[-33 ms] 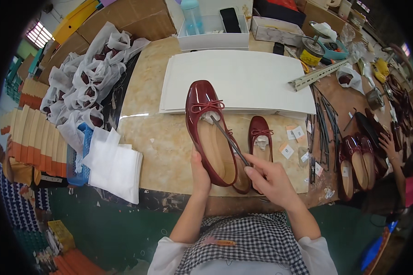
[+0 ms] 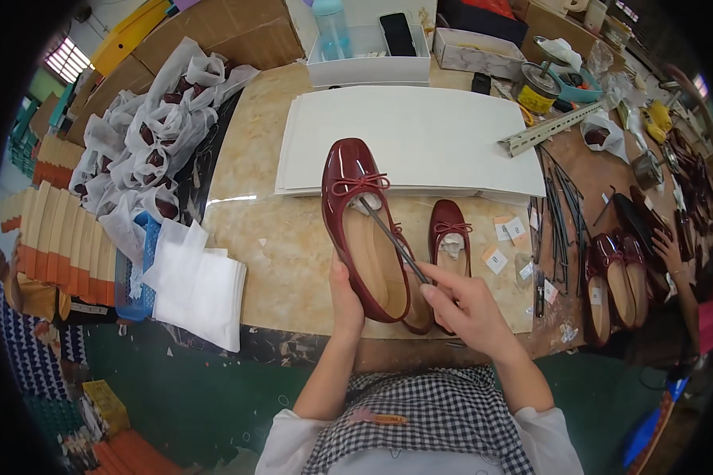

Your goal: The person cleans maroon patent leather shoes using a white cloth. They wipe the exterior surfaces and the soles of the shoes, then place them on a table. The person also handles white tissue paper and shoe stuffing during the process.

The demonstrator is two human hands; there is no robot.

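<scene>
Rod — snug in curled right grip; shoe — in left grip.

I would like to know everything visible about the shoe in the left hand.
The shoe is glossy dark red, like patent leather, with a rounded-square toe, a thin bow and a beige insole; white stuffing shows inside the toe. It is held over the table, toe pointing forward, opening facing up. The left hand supports its left side; a dark rod in the right hand reaches inside.
</scene>
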